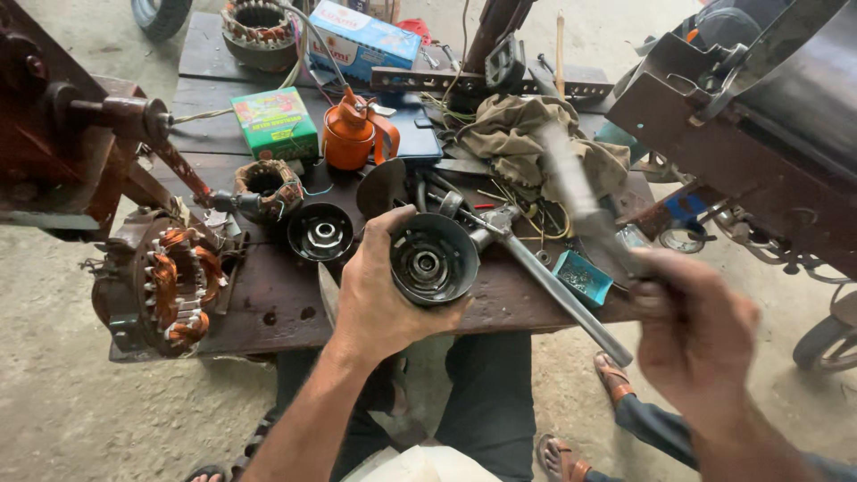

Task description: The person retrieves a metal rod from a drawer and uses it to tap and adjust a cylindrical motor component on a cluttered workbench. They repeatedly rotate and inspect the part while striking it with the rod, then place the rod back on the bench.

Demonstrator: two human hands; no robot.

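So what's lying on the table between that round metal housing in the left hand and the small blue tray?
In the head view, a long grey metal tool lies diagonally between the housing, gripped by the left hand, and the blue tray.

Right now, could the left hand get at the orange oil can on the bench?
Probably not freely: the left hand is full, gripping a dark round motor cover. The orange oil can stands upright farther back on the bench, with another black cover lying between.
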